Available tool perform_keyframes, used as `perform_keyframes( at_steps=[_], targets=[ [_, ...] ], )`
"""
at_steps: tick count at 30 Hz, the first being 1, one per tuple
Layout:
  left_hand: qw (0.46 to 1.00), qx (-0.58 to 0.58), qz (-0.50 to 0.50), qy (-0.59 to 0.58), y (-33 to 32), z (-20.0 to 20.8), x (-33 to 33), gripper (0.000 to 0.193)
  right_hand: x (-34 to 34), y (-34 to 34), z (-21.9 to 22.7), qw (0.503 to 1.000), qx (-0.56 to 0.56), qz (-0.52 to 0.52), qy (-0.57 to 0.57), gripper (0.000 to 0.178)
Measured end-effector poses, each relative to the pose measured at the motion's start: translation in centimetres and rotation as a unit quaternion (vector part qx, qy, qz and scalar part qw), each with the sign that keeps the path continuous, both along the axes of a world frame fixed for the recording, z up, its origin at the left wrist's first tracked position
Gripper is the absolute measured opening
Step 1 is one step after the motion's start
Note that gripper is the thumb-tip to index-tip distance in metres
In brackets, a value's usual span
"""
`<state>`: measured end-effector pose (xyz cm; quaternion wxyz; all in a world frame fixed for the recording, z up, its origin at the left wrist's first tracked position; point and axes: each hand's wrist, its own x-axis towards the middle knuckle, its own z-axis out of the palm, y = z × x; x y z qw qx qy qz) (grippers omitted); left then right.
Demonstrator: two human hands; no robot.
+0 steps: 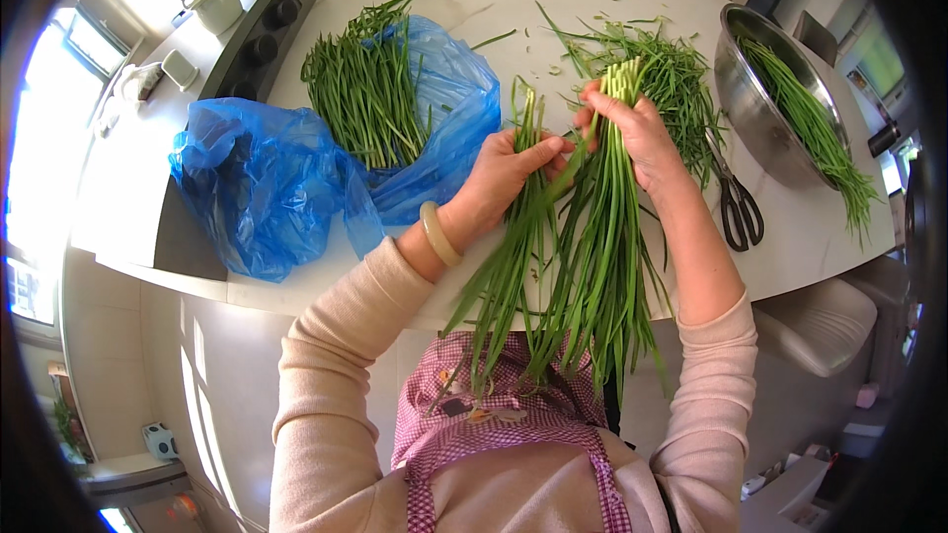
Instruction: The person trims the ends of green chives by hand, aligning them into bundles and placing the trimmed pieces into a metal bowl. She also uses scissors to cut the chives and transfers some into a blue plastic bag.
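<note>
While both hands grip bunches of green chives above the worktop (296,281), the left hand (506,178) closes on a thinner bunch (513,266) and the right hand (632,133) on a thicker bunch (602,276); their tips dangle over the apron (494,424), hiding the worktop's edge.

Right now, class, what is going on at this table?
A person stands at a white table holding long green chives in both hands. The left hand grips a thinner bunch, the right hand a thicker one, leaves hanging toward the apron. More chives lie on a blue plastic bag; others fill a steel bowl. Scissors rest beside the right forearm.
</note>
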<state>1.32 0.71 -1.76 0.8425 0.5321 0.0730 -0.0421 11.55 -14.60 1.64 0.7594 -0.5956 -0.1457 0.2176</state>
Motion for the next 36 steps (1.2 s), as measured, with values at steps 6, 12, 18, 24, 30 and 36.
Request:
perform_keyframes(
  at_steps=[6,12,18,24,30,36],
  targets=[
    [0.998,0.026,-0.053,-0.011,0.0,0.3,-0.3,0.021,-0.6,0.1,-0.3,0.986,-0.095,0.122,-0.063,0.019],
    [0.998,-0.051,0.014,0.024,0.6,0.8,-0.2,0.026,0.6,-0.8,0.2,0.992,-0.009,0.118,-0.036,0.017],
    [0.998,-0.058,-0.014,0.019,0.4,0.9,-0.4,0.020,0.2,-0.3,-0.2,0.992,-0.020,0.115,-0.041,0.018],
    [0.999,-0.041,0.024,0.009,0.1,0.8,-0.5,0.018,-0.3,-0.2,0.4,0.989,-0.055,0.133,-0.037,0.018],
    [0.997,-0.071,-0.002,0.004,0.6,0.7,-0.3,0.015,-0.1,-0.4,0.1,0.980,-0.087,0.173,-0.053,0.015],
    [0.995,-0.085,-0.034,0.044,1.0,1.1,-0.3,0.016,0.6,-0.8,0.0,0.986,-0.057,0.153,-0.036,0.011]
  ],
)
